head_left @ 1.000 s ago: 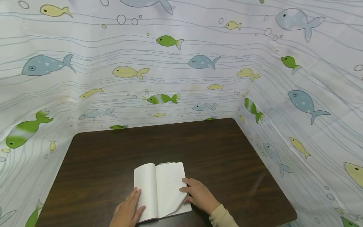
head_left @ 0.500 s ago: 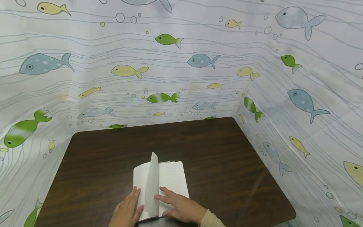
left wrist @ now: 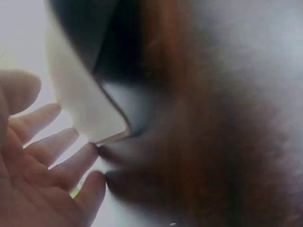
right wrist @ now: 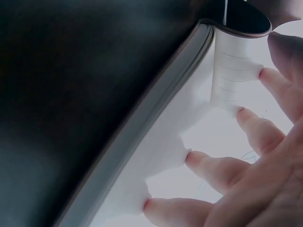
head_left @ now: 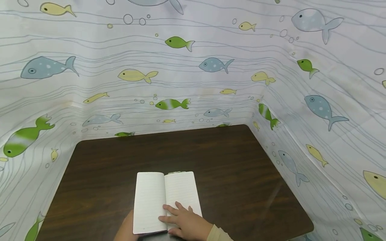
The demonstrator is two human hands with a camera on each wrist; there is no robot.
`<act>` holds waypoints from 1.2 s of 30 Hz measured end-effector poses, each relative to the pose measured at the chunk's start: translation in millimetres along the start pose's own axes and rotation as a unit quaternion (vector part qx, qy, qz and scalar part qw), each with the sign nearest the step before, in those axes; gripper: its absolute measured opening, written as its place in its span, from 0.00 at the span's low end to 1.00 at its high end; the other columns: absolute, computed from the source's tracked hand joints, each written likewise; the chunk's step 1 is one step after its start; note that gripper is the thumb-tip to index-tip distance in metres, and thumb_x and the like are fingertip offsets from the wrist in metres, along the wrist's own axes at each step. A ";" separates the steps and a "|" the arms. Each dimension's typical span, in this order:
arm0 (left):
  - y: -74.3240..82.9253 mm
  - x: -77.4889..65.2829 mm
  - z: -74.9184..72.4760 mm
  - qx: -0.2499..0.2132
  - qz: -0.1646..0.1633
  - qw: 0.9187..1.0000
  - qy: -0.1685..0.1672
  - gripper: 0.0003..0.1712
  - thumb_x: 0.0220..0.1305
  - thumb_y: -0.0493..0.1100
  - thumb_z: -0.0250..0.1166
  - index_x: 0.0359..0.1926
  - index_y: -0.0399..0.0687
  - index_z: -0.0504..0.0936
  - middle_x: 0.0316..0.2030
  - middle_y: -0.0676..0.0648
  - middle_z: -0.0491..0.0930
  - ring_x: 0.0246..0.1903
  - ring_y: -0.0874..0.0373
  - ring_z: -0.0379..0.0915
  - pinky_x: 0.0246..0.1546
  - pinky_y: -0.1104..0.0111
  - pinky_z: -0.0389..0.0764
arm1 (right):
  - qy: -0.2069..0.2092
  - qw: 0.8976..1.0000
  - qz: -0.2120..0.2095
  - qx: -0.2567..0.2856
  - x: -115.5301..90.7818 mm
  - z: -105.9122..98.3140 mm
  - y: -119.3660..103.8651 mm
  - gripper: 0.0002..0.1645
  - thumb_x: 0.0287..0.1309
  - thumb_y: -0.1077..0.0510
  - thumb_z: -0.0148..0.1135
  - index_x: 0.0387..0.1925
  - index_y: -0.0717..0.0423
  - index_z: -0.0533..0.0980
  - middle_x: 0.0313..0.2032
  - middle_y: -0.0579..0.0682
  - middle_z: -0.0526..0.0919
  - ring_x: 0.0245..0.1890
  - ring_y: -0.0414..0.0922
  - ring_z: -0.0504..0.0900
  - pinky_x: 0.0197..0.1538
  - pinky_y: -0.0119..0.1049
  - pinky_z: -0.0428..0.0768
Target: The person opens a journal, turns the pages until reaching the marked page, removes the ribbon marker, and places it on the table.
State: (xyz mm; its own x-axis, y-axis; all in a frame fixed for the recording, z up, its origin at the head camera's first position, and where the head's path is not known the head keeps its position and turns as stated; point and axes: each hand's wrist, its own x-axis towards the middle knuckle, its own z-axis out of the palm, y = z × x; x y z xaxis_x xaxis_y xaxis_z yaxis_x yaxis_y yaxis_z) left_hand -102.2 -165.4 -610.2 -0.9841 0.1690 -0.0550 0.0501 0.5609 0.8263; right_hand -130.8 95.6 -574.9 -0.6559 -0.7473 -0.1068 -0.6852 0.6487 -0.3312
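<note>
An open notebook [head_left: 150, 201] with lined white pages lies near the front of the table, its left half covering most of my left hand [head_left: 125, 227]. In the left wrist view, that hand [left wrist: 52, 161] has its fingers extended, with fingertips right at a corner of the notebook [left wrist: 87, 99]. My right hand [head_left: 188, 221] rests on the right page with fingers spread, their tips at the centre fold. The right wrist view has the fingertips of this hand [right wrist: 227, 175] pressing on the white paper, while the notebook [right wrist: 154, 113] shows its page edges and curved spine.
A dark brown wood-grain table [head_left: 235, 174] with rounded corners carries the notebook. White fabric [head_left: 181, 77] printed with fish and wavy lines encloses it at the back and sides. A small pale strip [head_left: 177, 172] pokes out past the notebook's top edge.
A page has turned from right to left under my right hand, which moved left to the fold. My left hand has gone from on top of the left page to mostly beneath it.
</note>
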 end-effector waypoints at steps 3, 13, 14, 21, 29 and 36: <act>6.2 4.4 -12.1 -0.103 -0.102 0.989 -0.010 0.38 0.64 0.65 0.58 0.66 0.49 0.63 0.62 0.46 0.71 0.57 0.51 0.70 0.52 0.56 0.76 | -0.003 1.000 -0.006 0.000 1.2 -0.1 -0.4 0.29 0.71 0.41 0.46 0.70 0.22 0.56 0.74 0.36 0.52 0.70 0.57 0.62 0.51 0.63 0.76; 1.0 16.9 -6.8 -0.062 -0.070 0.996 0.014 0.57 0.63 0.54 0.64 0.74 0.37 0.35 0.71 0.26 0.45 0.68 0.31 0.50 0.61 0.37 0.60 | -0.007 0.999 -0.023 -0.043 0.2 -0.5 1.6 0.32 0.71 0.40 0.47 0.71 0.23 0.52 0.74 0.37 0.51 0.69 0.55 0.64 0.51 0.58 0.78; 0.6 17.5 -4.0 -0.041 -0.051 0.998 0.025 0.59 0.60 0.53 0.68 0.74 0.38 0.36 0.71 0.27 0.46 0.67 0.32 0.51 0.60 0.37 0.61 | -0.004 0.998 -0.027 -0.050 -0.6 -0.2 2.6 0.32 0.70 0.40 0.48 0.72 0.24 0.52 0.74 0.37 0.51 0.69 0.55 0.63 0.51 0.58 0.78; 1.9 15.5 6.3 0.085 0.057 0.992 0.077 0.38 0.59 0.49 0.69 0.67 0.41 0.67 0.67 0.30 0.54 0.61 0.32 0.61 0.51 0.37 0.71 | 0.004 0.999 -0.029 -0.028 -8.0 -3.5 13.8 0.31 0.70 0.41 0.49 0.72 0.36 0.59 0.72 0.42 0.60 0.70 0.46 0.62 0.60 0.48 0.75; 1.0 12.7 7.8 0.122 0.047 0.990 0.055 0.43 0.48 0.57 0.73 0.63 0.41 0.74 0.70 0.32 0.52 0.63 0.33 0.54 0.52 0.33 0.65 | 0.069 0.993 -0.012 -0.098 -18.1 2.5 52.9 0.34 0.62 0.43 0.60 0.67 0.47 0.68 0.69 0.47 0.66 0.69 0.46 0.66 0.61 0.40 0.74; 0.4 14.6 7.0 0.165 0.092 0.980 0.071 0.46 0.42 0.55 0.76 0.62 0.39 0.74 0.67 0.36 0.65 0.59 0.35 0.64 0.51 0.38 0.68 | 0.015 0.994 0.067 -0.085 -22.0 -4.0 77.4 0.57 0.42 0.34 0.69 0.72 0.44 0.59 0.74 0.44 0.56 0.73 0.46 0.55 0.62 0.57 0.69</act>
State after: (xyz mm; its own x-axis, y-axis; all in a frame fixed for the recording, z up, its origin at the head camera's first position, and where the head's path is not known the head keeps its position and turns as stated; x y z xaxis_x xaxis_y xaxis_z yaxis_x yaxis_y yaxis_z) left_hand -115.3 -157.1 -614.6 -0.9660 0.1898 0.1754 0.2575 0.7666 0.5882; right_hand -170.6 162.8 -594.5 -0.7522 -0.6496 -0.1106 -0.6330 0.7589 -0.1527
